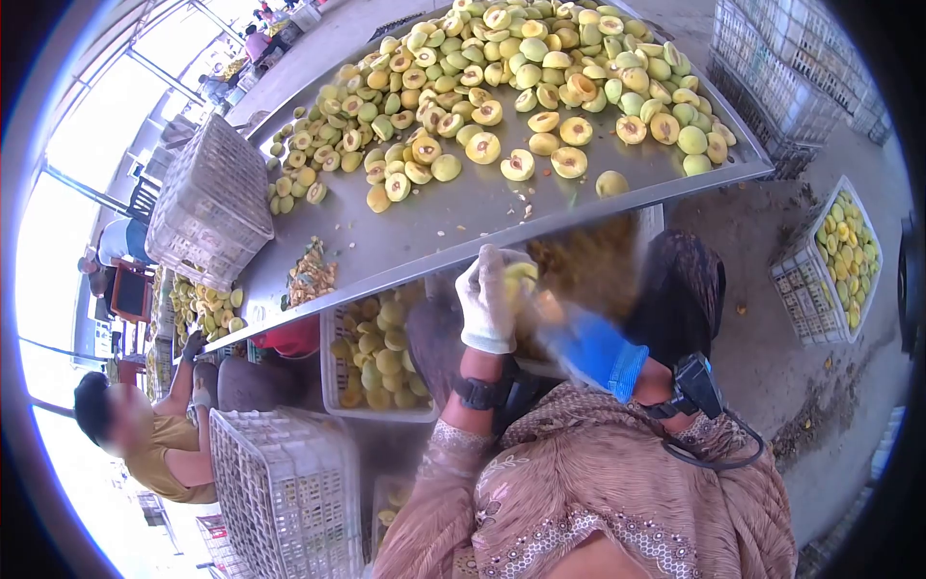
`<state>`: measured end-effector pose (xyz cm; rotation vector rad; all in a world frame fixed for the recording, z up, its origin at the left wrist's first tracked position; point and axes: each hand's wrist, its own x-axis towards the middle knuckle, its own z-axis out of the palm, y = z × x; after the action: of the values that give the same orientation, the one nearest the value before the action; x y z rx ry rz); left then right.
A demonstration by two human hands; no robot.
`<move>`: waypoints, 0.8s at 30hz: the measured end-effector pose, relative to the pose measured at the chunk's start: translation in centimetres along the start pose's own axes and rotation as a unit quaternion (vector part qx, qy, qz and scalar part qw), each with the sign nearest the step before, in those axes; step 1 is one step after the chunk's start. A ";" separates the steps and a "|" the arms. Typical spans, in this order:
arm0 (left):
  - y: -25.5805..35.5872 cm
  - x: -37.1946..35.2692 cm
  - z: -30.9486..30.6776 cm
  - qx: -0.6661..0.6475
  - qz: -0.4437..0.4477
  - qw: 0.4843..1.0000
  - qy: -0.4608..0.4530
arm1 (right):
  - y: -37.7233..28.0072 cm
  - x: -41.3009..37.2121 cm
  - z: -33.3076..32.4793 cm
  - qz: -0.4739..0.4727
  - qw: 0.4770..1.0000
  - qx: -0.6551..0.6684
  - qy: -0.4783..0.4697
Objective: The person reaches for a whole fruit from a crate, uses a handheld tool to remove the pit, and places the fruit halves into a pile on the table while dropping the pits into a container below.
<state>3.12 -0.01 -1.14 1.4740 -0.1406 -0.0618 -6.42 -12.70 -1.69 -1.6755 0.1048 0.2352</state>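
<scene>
In front of my lap, my left hand (487,301) wears a white glove, its fingers closed round a yellow-green stone fruit (522,276). My right hand (590,349), in a blue glove, is close by on the right and smeared by motion. Something orange-brown shows at its fingertips, too blurred to name. Beyond both hands, a metal table (386,224) carries a large heap of halved stone fruit (484,148), many with brown pit hollows facing up. Below the table edge, a blurred brownish-yellow mass (588,256) lies partly hidden behind my hands.
A white crate of fruit (378,362) stands under the table. An upturned crate (214,198) and a scrap pile (312,274) are on its left part. Another person (174,449) works at left behind a crate (286,492). At right are a filled crate (820,280) and stacked crates (786,92).
</scene>
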 end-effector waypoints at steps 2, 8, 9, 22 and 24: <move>0.0 -0.1 0.2 0.008 -0.006 1.000 -0.002 | -0.1 -0.1 0.0 0.011 1.000 0.012 -0.013; 1.1 0.9 -1.7 0.029 -0.153 0.968 -0.195 | -0.9 -1.2 -2.2 -0.021 0.992 -0.083 -0.096; 1.5 0.9 -1.4 0.002 -0.214 0.959 -0.187 | -0.7 -1.3 -2.5 -0.023 0.986 -0.121 -0.114; 1.1 1.0 -1.3 0.122 -0.238 0.939 -0.214 | 4.0 0.0 -1.6 -0.081 0.989 -0.051 -0.112; 0.4 1.6 -1.8 0.147 -0.224 0.933 -0.240 | 6.8 1.4 -0.6 -0.092 0.990 -0.015 -0.102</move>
<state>4.88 1.61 -0.77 1.7439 -0.2123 -0.8056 -6.38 -14.02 -8.53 -1.6692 -0.2064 0.2692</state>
